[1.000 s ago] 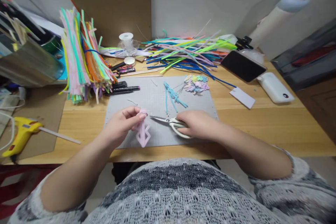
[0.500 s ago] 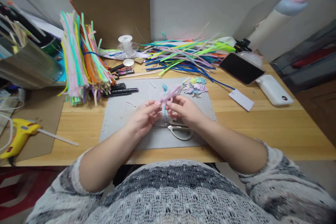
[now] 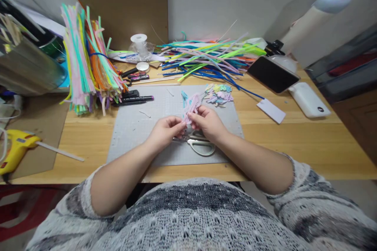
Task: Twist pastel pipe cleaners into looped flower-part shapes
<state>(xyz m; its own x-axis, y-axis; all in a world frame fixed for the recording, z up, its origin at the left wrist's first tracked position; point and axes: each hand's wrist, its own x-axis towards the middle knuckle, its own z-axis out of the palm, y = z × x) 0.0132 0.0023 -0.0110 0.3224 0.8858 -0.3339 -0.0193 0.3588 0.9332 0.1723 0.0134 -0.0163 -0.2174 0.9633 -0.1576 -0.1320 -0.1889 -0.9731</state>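
Between my two hands is a bent pink pipe cleaner piece (image 3: 192, 104), shaped into several loops. My left hand (image 3: 167, 129) pinches its lower left end between thumb and fingers. On the other side my right hand (image 3: 207, 121) grips the lower right of the same piece. A light blue pipe cleaner piece (image 3: 184, 98) shows just behind it, partly hidden. Scissors with pale handles (image 3: 203, 147) lie below my hands on the grey cutting mat (image 3: 135, 137). A small pile of pastel flower-like pieces (image 3: 219, 95) rests on the mat beyond my right hand.
Loose coloured pipe cleaners (image 3: 206, 59) spread along the back, with upright bundles (image 3: 79, 59) at left. Black markers (image 3: 134, 100) touch the mat's left side. A yellow glue gun (image 3: 19, 147) lies far left; a phone (image 3: 273, 74) and a white device (image 3: 309, 100) are at right.
The pink piece has turned so its loops face more upward and spread wider. My left hand has moved slightly right and down, closer to the right hand. The view has shifted a little.
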